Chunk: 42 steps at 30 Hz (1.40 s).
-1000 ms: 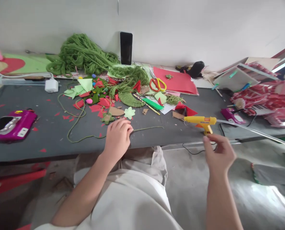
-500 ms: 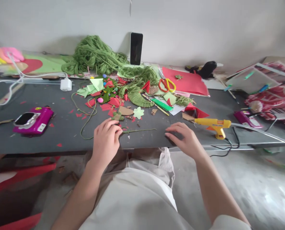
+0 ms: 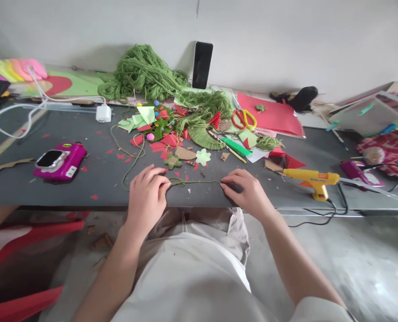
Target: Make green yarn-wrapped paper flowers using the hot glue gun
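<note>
A strand of green yarn point(image 3: 200, 181) stretches straight between my two hands, with a small loop or knot beside the left one. My left hand point(image 3: 148, 192) pinches it near the table's front edge. The free end sits between thumb and fingers of my right hand point(image 3: 245, 190). From the left hand the yarn trails back in loose curves. Just beyond lie a green yarn-wrapped star point(image 3: 173, 161), a pale green paper flower point(image 3: 203, 156) and a brown cardboard piece point(image 3: 185, 153).
A yellow glue gun point(image 3: 314, 179) lies right of my right hand, its cord hanging over the edge. Behind are scissors point(image 3: 244, 119), a pencil point(image 3: 227, 146), red and green paper scraps, a green yarn heap point(image 3: 145, 74) and a leaning phone point(image 3: 202, 65). A purple device point(image 3: 60, 162) sits left.
My right hand has moved left and closed on the yarn's free end, which lay loose before. My left hand stays pinched on the yarn. The view has shifted slightly.
</note>
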{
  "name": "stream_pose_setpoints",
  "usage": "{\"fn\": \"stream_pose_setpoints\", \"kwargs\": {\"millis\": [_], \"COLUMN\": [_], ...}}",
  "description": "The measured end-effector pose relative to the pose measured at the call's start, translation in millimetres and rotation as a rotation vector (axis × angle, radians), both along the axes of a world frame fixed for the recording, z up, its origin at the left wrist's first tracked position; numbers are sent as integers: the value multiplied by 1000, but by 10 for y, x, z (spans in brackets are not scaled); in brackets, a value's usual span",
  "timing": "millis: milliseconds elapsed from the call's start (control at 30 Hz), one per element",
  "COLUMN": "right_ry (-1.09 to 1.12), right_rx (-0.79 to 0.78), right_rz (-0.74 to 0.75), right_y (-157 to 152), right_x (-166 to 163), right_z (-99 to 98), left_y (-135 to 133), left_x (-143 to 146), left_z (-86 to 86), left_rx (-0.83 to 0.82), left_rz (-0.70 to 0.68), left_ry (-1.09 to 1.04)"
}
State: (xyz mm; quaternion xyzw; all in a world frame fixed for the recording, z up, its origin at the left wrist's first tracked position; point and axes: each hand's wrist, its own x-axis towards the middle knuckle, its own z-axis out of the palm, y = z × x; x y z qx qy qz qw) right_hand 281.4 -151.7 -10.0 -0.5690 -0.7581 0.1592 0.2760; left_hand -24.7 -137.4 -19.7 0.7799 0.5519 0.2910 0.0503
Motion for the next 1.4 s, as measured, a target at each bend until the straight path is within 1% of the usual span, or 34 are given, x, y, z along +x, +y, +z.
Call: {"fn": "stream_pose_setpoints", "kwargs": {"millis": [67, 167, 233, 300, 367, 500, 600, 700, 800, 967, 1033, 1100, 1300, 1400], "right_ry": [-6, -8, -3, 12, 36, 69, 78, 88, 78, 22, -4, -42, -192, -207], "right_rx": [3, 1, -6, -16, -29, -43, -30, -20, -32, -15, 4, 23, 53, 52], "right_rz": [4, 6, 13, 14, 6, -14, -18, -19, -5, -42, -58, -67, -57, -43], "right_y": [14, 32, 39, 39, 32, -1, -24, -30, -29, -36, -40, -43, -29, -12], "right_x": [-6, -3, 0, 2, 3, 3, 1, -5, -22, -110, -153, -186, -223, -223], "right_z": [-2, 3, 6, 6, 3, -11, -23, -30, -32, -47, -59, -72, -112, -119], "left_y": [-13, 10, 90, 230, 406, 705, 812, 872, 935, 1007, 1011, 1005, 986, 993], "left_x": [-38, -122, -194, -261, -303, -242, -118, -46, -59, -97, -95, -96, -159, -211], "left_z": [-4, 35, 94, 168, 240, 349, 402, 424, 399, 314, 305, 317, 431, 481], "left_rx": [13, -1, -27, -44, -82, -251, -303, -329, -373, -522, -510, -459, -367, -354], "left_rz": [-23, -97, -109, -79, -53, -52, -46, -51, -69, -184, -199, -187, -152, -139], "left_ry": [-26, -107, -169, -186, -132, 108, 211, 237, 166, -89, -143, -149, -158, -270]}}
